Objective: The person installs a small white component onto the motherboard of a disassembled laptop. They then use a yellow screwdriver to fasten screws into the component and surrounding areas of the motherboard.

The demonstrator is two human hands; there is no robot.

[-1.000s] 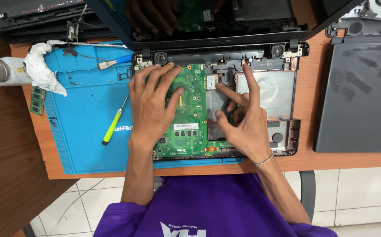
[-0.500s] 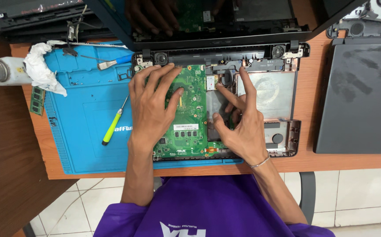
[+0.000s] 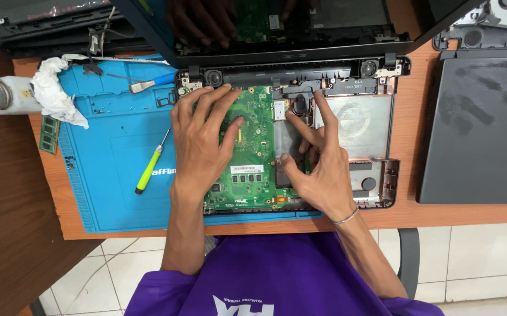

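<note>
Motherboard (image 3: 257,146) lies under left hand (image 3: 202,146), beside right hand (image 3: 319,169).

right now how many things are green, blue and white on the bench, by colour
green: 3 – circuit board, screwdriver handle, memory stick
blue: 2 – work mat, brush handle
white: 2 – crumpled tissue, bottle
total: 7

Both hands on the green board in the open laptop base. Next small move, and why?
Probably ease the green motherboard toward its right edge. The left hand lies flat on it, while the right hand has fingertips at that edge inside the laptop base, so the board looks not fully settled.
</note>
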